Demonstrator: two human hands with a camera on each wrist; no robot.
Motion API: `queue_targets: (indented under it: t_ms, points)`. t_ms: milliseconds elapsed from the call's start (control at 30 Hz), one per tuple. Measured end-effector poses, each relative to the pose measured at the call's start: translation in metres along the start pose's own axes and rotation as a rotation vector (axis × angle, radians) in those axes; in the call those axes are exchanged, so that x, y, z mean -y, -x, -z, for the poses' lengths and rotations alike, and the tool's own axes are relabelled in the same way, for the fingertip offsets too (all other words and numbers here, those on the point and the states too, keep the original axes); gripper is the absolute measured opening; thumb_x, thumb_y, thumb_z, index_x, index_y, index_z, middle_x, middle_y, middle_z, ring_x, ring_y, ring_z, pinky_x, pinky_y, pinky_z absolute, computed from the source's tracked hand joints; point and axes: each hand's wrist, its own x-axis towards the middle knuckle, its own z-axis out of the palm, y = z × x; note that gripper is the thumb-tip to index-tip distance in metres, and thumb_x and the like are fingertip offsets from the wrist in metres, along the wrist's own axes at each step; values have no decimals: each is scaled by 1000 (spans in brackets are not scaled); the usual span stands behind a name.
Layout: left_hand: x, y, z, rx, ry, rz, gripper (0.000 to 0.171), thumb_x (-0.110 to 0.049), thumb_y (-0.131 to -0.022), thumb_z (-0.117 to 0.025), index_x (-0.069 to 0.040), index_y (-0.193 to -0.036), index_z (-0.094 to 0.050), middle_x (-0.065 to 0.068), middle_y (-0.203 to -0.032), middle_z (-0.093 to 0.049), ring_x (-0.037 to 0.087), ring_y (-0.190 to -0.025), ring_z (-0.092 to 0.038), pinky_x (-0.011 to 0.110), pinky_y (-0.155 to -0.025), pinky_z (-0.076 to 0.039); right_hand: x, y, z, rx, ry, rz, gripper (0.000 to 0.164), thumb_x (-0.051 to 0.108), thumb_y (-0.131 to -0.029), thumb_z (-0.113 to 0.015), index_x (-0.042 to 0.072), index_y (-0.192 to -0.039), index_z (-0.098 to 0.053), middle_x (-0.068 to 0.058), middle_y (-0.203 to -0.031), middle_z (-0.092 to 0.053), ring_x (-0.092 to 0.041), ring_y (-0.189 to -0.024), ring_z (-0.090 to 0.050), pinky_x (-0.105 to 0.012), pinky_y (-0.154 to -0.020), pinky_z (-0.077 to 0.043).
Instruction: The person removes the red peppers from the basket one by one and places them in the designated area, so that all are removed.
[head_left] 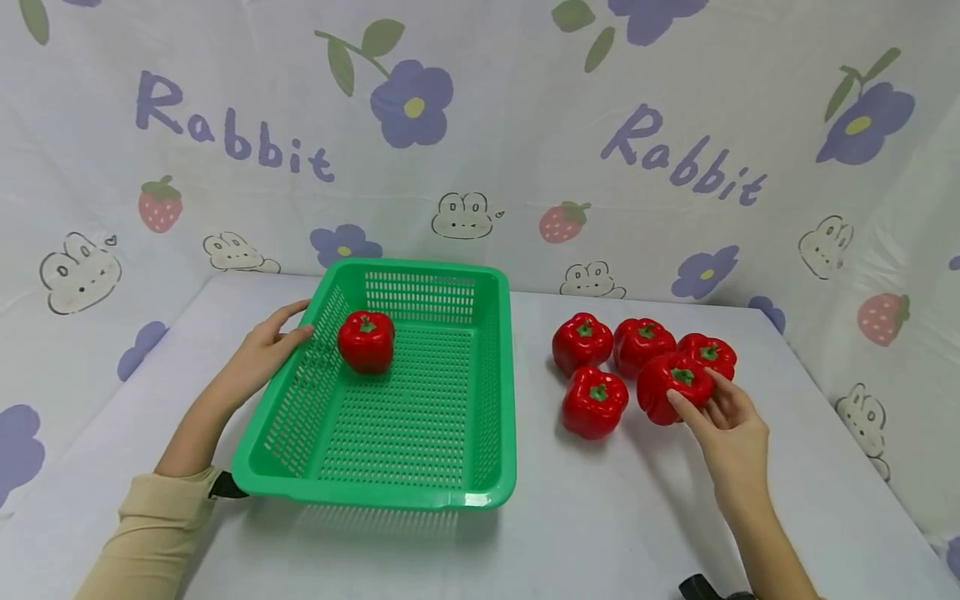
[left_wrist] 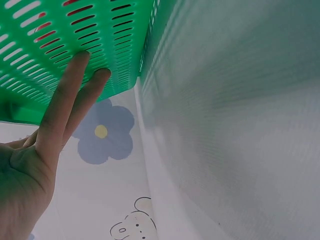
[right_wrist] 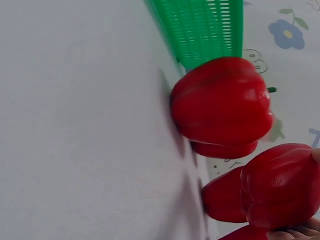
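Note:
A green plastic basket (head_left: 505, 400) with slotted walls stands left of centre, one red bell pepper (head_left: 366, 343) lying inside near its left wall. At that wall is my left hand (head_left: 258, 358); in the left wrist view, straight fingers (left_wrist: 67, 100) touch the slotted side (left_wrist: 112, 42) from outside. My right hand (head_left: 735, 433) pinches another red bell pepper (head_left: 667, 390) between thumb and fingers, in front of the group on the right. The right wrist view shows this held pepper (right_wrist: 282, 187) raised off the table, with the fingers partly cut off at the frame edge.
Near the held one, more red bell peppers rest on the white table (head_left: 585, 517): one in front (head_left: 595, 403) and three behind, at left (head_left: 582, 342), middle (head_left: 643, 343) and right (head_left: 708, 353). A printed cloth (head_left: 480, 158) hangs behind the table.

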Motion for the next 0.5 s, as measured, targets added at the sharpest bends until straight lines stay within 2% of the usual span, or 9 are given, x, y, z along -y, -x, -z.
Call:
queue_targets:
  t_ms: [200,500]
  points:
    - [-1,0,0,1,3,-3,62,-38,-105,-40,-14,-157,-17,32,-118,-64,3,-80,-68,27,-70,-56,-13,-2,-3,27,101,-22,81,48,-87,-68,19,-153,-31,-7,-159,-34,-28,-144,-37,-25,-99,-41]
    - [-2,2,0,-3,7,1,62,-39,-104,-41,-15,-157,-19,32,-117,-64,3,-78,-68,27,-70,-56,-24,-4,-4,50,144,-59,85,51,-87,-67,16,-154,-28,-7,-159,-33,-28,-145,-35,-35,-103,-39]
